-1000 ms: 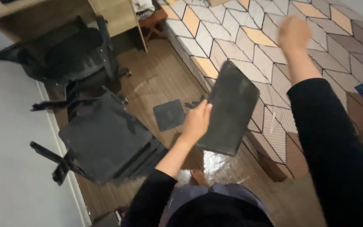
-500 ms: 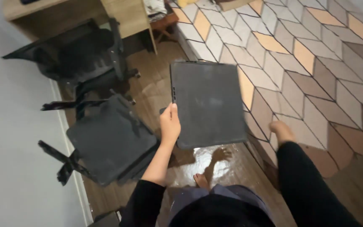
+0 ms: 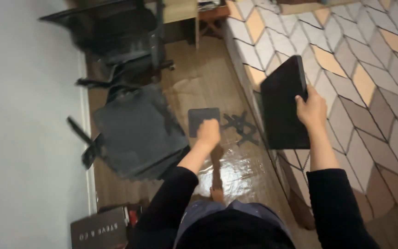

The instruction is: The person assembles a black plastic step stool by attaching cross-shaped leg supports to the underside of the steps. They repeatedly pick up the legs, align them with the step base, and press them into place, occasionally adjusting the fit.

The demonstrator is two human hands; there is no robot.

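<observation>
My right hand [image 3: 312, 109] grips the right edge of a dark flat rectangular panel [image 3: 282, 108] and holds it upright against the side of a bed with a geometric patterned cover [image 3: 360, 69]. My left hand [image 3: 208, 133] hangs lower over the wooden floor, its fingers curled with nothing in them. It is just in front of a small dark square pad [image 3: 202, 117] lying on the floor. Both arms wear black sleeves.
A tipped black office chair seat [image 3: 139, 131] lies on the floor at left, with a dark star-shaped base [image 3: 241, 127] near the bed. Another black chair [image 3: 116, 41] stands by a wooden desk [image 3: 180, 9]. A dark box [image 3: 100, 228] sits bottom left along the grey wall.
The dark panel has passed from my left hand to my right hand and moved right against the bed. My left hand has dropped toward the floor.
</observation>
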